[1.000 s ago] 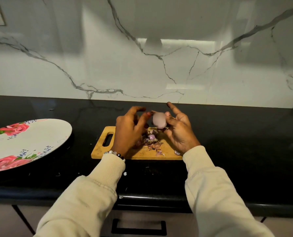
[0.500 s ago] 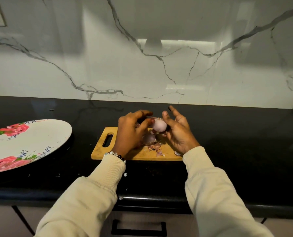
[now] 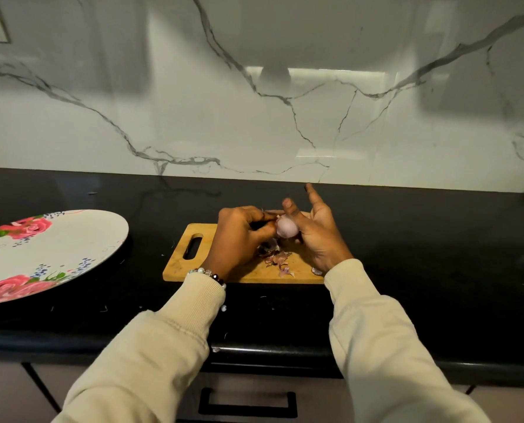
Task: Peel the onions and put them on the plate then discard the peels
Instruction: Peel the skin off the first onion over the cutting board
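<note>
A small pale-pink peeled onion (image 3: 286,227) is held above the wooden cutting board (image 3: 242,271). My right hand (image 3: 317,236) grips it with thumb and lower fingers, while its index finger points up. My left hand (image 3: 240,236) has its fingertips pinching at the onion's left end, where a scrap of skin shows. Purple peels (image 3: 277,259) lie on the board below the hands. The white plate with pink roses (image 3: 71,239) sits at the left, with no onion on its visible part.
The black countertop (image 3: 422,254) runs the full width, backed by a white marble wall (image 3: 254,117). A drawer with a black handle (image 3: 248,404) sits below the counter's front edge. Small peel flecks dot the counter near the board.
Both hands have dropped slightly toward the board with the onion. My left fingers have closed in on the onion's left end. My right index finger has straightened upward.
</note>
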